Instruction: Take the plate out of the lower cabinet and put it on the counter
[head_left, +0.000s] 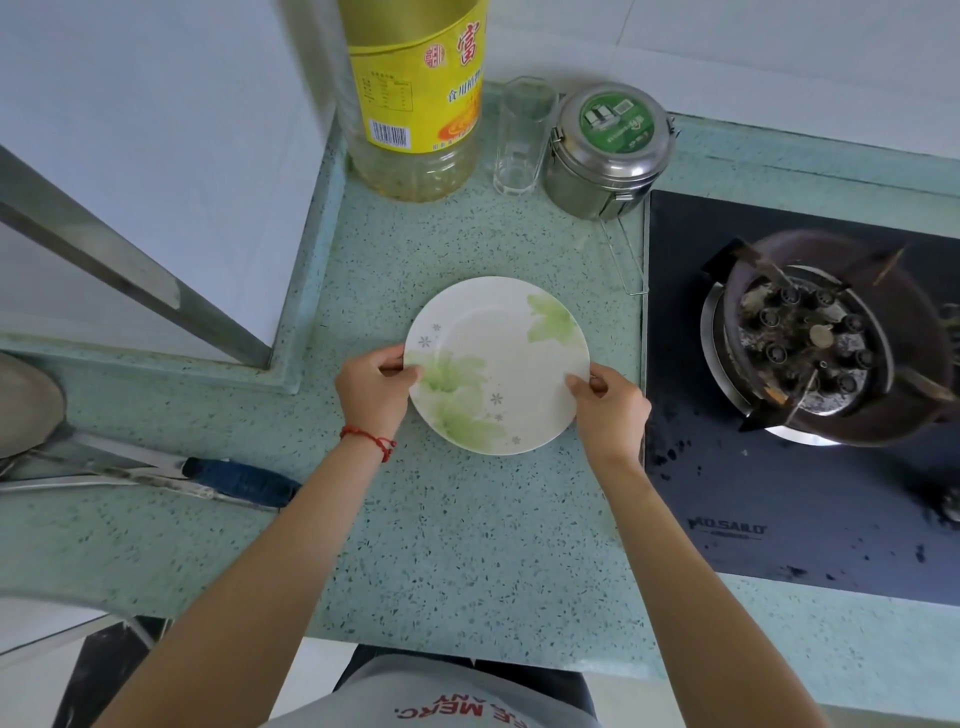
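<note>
A round white plate (498, 358) with pale green leaves and small grey flowers is at the middle of the speckled green counter (467, 545), flat on it or just above it. My left hand (371, 392) grips its left rim, thumb on top. My right hand (610, 410) grips its right rim, thumb on the top face. A red string bracelet circles my left wrist. The lower cabinet is out of sight below the counter's front edge.
Behind the plate stand a big oil bottle (415, 98), a clear glass (519, 135) and a steel canister (608, 150). A black gas hob (779, 493) with a dirty burner (826, 338) lies to the right. A blue-handled knife (228, 480) rests at the left.
</note>
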